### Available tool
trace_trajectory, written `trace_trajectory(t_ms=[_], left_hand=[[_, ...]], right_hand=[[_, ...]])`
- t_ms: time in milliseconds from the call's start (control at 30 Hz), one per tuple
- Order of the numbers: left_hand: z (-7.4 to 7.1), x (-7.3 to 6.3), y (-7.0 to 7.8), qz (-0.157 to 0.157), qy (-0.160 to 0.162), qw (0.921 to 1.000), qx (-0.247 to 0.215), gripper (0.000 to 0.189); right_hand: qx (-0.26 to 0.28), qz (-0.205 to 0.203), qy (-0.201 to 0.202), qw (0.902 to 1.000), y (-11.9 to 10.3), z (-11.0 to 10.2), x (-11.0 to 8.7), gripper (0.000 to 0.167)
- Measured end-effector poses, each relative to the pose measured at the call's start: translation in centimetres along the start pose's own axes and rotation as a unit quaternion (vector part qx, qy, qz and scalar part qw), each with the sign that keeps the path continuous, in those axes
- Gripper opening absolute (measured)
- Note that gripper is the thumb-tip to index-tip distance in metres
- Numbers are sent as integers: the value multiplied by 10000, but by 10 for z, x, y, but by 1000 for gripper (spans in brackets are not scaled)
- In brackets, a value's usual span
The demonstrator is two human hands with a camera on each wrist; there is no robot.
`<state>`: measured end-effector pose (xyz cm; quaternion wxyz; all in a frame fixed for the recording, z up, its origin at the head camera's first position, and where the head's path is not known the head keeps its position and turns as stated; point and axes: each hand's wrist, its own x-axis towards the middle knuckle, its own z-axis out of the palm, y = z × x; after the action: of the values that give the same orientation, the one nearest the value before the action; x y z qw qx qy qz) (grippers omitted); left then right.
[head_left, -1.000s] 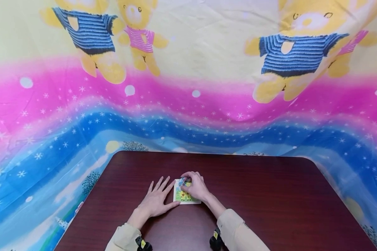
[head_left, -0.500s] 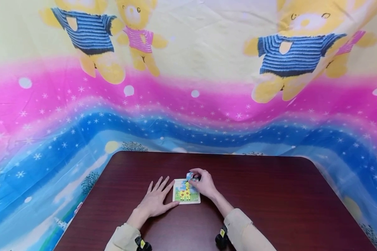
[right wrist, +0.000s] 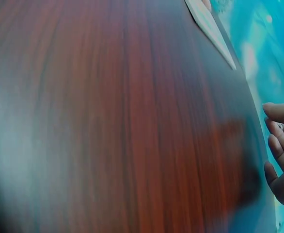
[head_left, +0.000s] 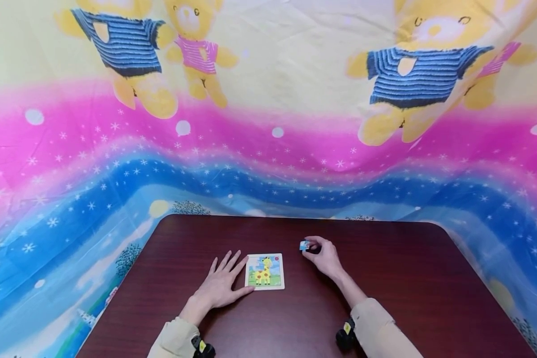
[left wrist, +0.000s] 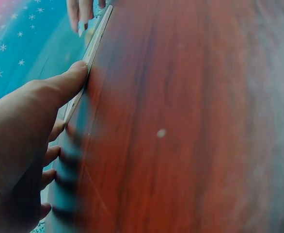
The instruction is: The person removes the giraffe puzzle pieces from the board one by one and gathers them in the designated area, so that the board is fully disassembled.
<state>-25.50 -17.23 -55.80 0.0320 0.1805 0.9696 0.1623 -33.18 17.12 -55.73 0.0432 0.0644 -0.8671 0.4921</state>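
Note:
A small square jigsaw puzzle (head_left: 265, 272) with a yellow giraffe and a white border lies on the table. A pale patch shows in its upper left part. My left hand (head_left: 221, 282) rests flat with fingers spread, index fingertip and thumb touching the puzzle's left side. In the left wrist view the thumb of that left hand (left wrist: 30, 111) presses the puzzle's edge (left wrist: 96, 46). Right of the puzzle, my right hand (head_left: 325, 257) pinches a small blue and white puzzle piece (head_left: 304, 245) between thumb and fingers. The right wrist view shows this right hand (right wrist: 282, 150) at its right edge, the piece mostly hidden.
The dark reddish-brown table (head_left: 394, 288) has rounded far corners. Behind and beside it hangs a colourful curtain (head_left: 268, 164) printed with bears and snowflakes. A black wrist camera (head_left: 345, 335) sits at the right cuff, another wrist camera (head_left: 203, 347) at the left.
My right hand has lifted the puzzle piece off the puzzle's upper part and carried it to the right, uncovering the giraffe picture. The left hand has stayed in place.

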Motion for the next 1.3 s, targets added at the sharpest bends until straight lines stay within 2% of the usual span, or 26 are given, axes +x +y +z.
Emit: trace_trajectory(t_ms=[233,333,567,833,1067,1300], left_hand=[[-2,-2,-3,38,-124,9999,-10,93],[-3,-3,-4,80,-171,9998,-71,93],[-3,-4,-4,143,-202,9996,-108,93],[-4,-4,-4,141,-191,9997,-114,93],[-2,-4,-4,145,-200,9997,-75,93],[-3,-4,-5,151,-174,9997,-60,93]], right_hand=[[-165,183,-40,9997,13,-17,3,44],[-249,128,-99,9996,16,-18,6,44],[-871,-7,-149,9961,19,-17,7,41],[-1122,-102,-175,9935,19,-16,6,42],[-1042,-197,-128,9943,18,-16,2,48],[-995,-584,-164,9932,5,-4,-6,41]])
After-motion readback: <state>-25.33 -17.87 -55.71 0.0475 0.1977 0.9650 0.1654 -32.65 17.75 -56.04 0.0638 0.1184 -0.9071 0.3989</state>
